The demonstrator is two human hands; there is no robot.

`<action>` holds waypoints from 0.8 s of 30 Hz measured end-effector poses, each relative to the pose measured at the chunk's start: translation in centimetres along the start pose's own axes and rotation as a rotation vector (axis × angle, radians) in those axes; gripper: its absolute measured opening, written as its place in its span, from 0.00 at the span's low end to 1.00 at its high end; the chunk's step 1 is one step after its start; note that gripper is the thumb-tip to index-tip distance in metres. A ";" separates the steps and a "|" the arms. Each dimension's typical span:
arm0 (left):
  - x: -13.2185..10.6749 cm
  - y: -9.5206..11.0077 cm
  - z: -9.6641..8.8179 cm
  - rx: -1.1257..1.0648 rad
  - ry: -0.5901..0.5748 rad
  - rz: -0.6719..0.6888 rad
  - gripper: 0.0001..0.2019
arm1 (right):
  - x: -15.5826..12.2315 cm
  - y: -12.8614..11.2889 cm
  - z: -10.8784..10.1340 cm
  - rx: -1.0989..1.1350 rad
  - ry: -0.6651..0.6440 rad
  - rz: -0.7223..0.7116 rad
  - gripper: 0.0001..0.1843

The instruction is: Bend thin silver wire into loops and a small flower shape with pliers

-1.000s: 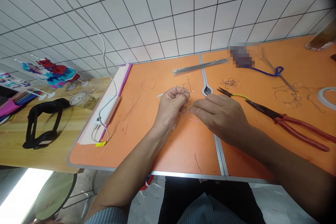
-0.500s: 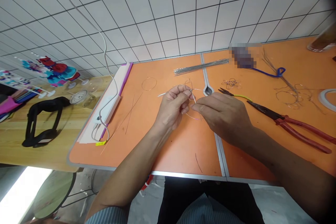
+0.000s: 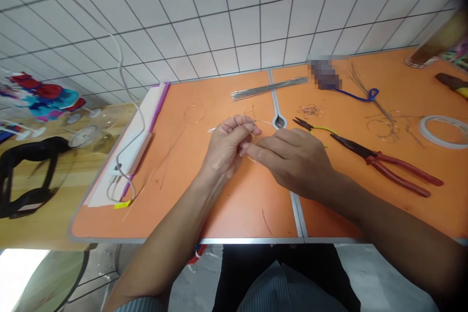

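Note:
Over the orange table, my left hand (image 3: 228, 146) is closed in a pinch on a thin wire loop (image 3: 263, 121), part of which curves out past the fingertips. My right hand (image 3: 296, 158) comes in from the right with thumb and forefinger pinched at the same wire, its fingertips almost touching the left ones. The spot where the fingers meet hides most of the wire. Just right of the hands lie small pliers with yellow handles (image 3: 305, 123) and larger red-handled long-nose pliers (image 3: 369, 155).
A bundle of straight wires (image 3: 268, 88) lies near the tiled wall. A wire ring (image 3: 195, 113) and a power strip (image 3: 133, 156) are to the left. Tangled wire (image 3: 310, 111), a blue bent wire (image 3: 373, 95) and a white ring-shaped roll (image 3: 444, 131) lie right.
My view has shifted right. My right fingertips have come closer to the left ones, and the wire length that showed between them is now mostly hidden.

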State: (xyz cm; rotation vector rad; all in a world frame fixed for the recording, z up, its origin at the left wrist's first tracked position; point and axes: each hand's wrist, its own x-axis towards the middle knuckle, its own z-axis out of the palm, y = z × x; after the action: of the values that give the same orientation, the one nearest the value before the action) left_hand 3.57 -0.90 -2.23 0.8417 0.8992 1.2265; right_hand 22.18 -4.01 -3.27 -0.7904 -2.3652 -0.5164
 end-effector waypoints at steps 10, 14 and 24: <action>0.5 0.5 -0.6 -0.053 0.032 -0.035 0.09 | -2.5 8.3 -4.5 -0.018 -0.498 0.726 0.17; 0.4 0.3 -0.6 -0.045 0.029 -0.039 0.09 | -4.1 9.2 -2.8 -0.109 -0.786 0.843 0.20; 0.9 -0.1 -0.9 -0.028 0.007 -0.051 0.12 | -5.2 10.7 0.0 -0.220 -0.764 0.663 0.18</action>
State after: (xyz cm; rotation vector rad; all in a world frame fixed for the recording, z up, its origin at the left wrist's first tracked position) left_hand 2.89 0.02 -2.80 0.7882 0.9022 1.1960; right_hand 32.41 1.82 -4.80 -2.0660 -2.4631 -0.1956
